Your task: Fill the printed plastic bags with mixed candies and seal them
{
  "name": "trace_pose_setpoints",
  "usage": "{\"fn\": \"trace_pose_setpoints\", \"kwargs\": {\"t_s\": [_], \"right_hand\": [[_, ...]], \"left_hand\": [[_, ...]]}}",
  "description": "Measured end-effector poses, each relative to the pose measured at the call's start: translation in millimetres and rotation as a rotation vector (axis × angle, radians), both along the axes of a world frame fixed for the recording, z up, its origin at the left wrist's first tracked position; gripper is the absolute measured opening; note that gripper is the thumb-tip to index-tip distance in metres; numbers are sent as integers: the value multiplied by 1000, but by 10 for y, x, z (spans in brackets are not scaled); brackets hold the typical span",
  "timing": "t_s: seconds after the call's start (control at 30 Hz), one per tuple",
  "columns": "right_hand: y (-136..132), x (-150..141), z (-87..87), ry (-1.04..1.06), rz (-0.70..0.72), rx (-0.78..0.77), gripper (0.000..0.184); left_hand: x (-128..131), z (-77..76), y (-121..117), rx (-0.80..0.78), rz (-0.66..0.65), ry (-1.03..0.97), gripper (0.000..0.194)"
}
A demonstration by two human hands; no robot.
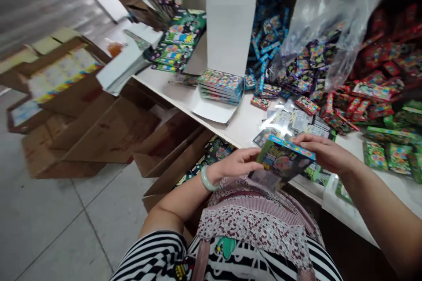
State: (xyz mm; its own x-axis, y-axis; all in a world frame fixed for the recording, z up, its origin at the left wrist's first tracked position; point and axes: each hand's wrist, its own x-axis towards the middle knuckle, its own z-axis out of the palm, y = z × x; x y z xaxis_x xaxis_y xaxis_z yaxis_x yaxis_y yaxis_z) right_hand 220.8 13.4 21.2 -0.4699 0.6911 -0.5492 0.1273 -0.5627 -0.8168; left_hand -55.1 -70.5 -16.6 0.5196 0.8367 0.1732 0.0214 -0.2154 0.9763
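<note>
Between my two hands is a small printed cardboard box (285,160), dark with green and a blue top edge, tilted over the front edge of the table. Its left side rests against the fingers of my left hand (235,164), which wears a pale green bangle (209,178) on the wrist. My right hand (325,149) grips its right upper corner with bent fingers. Under and behind the box lie shiny clear-wrapped printed sheets (286,118) on the white table (171,96).
Blue (268,39), purple (306,68), red (379,74) and green packets (376,156) heap along the table, with a clear plastic bag (323,4) over some. A stack of printed packs (221,85) sits on white card. Open cartons (108,127) stand on the floor at left.
</note>
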Motion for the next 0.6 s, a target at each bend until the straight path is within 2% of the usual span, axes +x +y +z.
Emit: {"fn": "trace_pose_setpoints", "kwargs": {"t_s": [0.07,0.13,0.2,0.27,0.33,0.4,0.5,0.6], "right_hand": [[22,89,11,27,-132,133,37],[30,168,-26,28,-240,210,37],[6,211,-115,-2,-292,231,38],[-53,203,-231,-39,-290,236,44],[-135,156,-337,-56,-239,234,49],[-221,106,-408,-61,-174,228,52],[-316,110,-450,-79,-134,235,54],[-318,246,-475,-140,-139,253,54]], "left_hand": [[-314,272,172,279,277,85,31],[-676,496,488,572,579,221,29],[-1030,596,905,777,737,406,33],[-1310,551,1336,875,817,604,35],[-1489,402,1684,831,814,805,37],[-1587,220,1894,742,763,955,39],[-1674,13,1977,606,661,1077,51],[-1715,-64,1918,528,614,1080,63]]}}
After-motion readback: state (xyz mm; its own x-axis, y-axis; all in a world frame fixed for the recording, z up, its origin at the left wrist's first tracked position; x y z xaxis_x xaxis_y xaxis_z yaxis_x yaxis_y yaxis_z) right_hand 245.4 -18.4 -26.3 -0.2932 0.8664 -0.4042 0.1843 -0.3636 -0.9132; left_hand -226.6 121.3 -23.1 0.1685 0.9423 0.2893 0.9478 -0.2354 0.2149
